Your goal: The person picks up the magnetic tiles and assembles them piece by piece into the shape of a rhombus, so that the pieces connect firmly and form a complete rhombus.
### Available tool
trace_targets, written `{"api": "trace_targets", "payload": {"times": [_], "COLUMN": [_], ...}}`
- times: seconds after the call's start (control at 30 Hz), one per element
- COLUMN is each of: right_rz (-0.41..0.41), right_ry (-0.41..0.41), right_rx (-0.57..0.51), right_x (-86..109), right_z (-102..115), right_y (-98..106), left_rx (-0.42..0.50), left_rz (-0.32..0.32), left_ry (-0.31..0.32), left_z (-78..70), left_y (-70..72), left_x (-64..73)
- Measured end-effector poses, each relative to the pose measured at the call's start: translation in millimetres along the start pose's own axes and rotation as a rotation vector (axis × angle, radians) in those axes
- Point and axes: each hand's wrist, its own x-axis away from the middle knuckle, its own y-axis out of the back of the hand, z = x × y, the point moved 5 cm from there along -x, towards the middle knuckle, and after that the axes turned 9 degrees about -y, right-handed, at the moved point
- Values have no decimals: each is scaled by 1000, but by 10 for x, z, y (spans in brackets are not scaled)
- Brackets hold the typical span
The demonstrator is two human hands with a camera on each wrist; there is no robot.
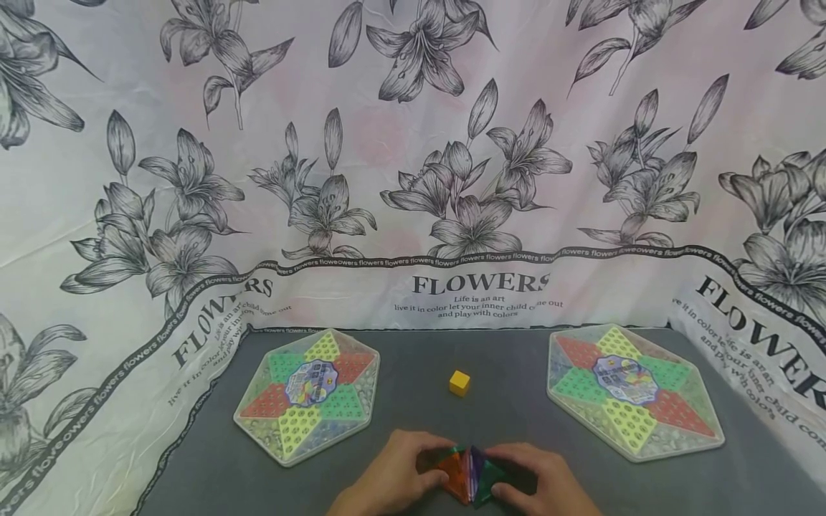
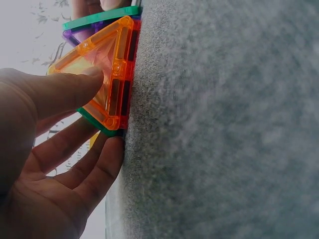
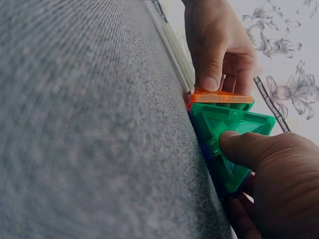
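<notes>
Low at the front of the table, my left hand (image 1: 400, 469) pinches a small group of translucent magnetic tiles. Its thumb lies on the orange triangular tile (image 2: 117, 92), with red along the base and a green tile (image 2: 93, 121) behind. My right hand (image 1: 540, 473) pinches a second group, its thumb on a green triangular tile (image 3: 207, 122). A purple tile (image 1: 477, 460) belongs to this group, on the side facing the orange one. Both groups lean up from the table, side by side; whether they touch, I cannot tell. Fingers hide their far sides.
A yellow cube (image 1: 459, 383) sits beyond my hands on the grey table (image 1: 413, 408). Hexagonal Chinese checkers boards flank it, one on the left (image 1: 258, 430) and another on the right (image 1: 684, 446). A flower-printed curtain (image 1: 361, 294) borders the table's back and sides.
</notes>
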Motion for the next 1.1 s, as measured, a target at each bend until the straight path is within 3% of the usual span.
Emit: {"api": "trace_targets", "payload": {"times": [0.4, 0.63, 0.8, 0.93, 1.1], "right_rz": [-41, -213, -325, -331, -305], "right_ry": [14, 36, 47, 47, 46], "right_rx": [-33, 37, 66, 40, -71], "right_x": [34, 27, 15, 18, 29], "right_z": [32, 145, 211, 212, 233], "right_y": [-13, -34, -55, -68, -92], "left_rx": [-14, 42, 39, 27, 22], "left_rz": [-7, 13, 3, 4, 15], "left_ry": [-23, -8, -35, -46, -61], "left_z": [-26, -26, -50, -61, -62], "left_y": [-9, -11, -11, -17, -32], "left_x": [10, -2, -4, -5, -2]}}
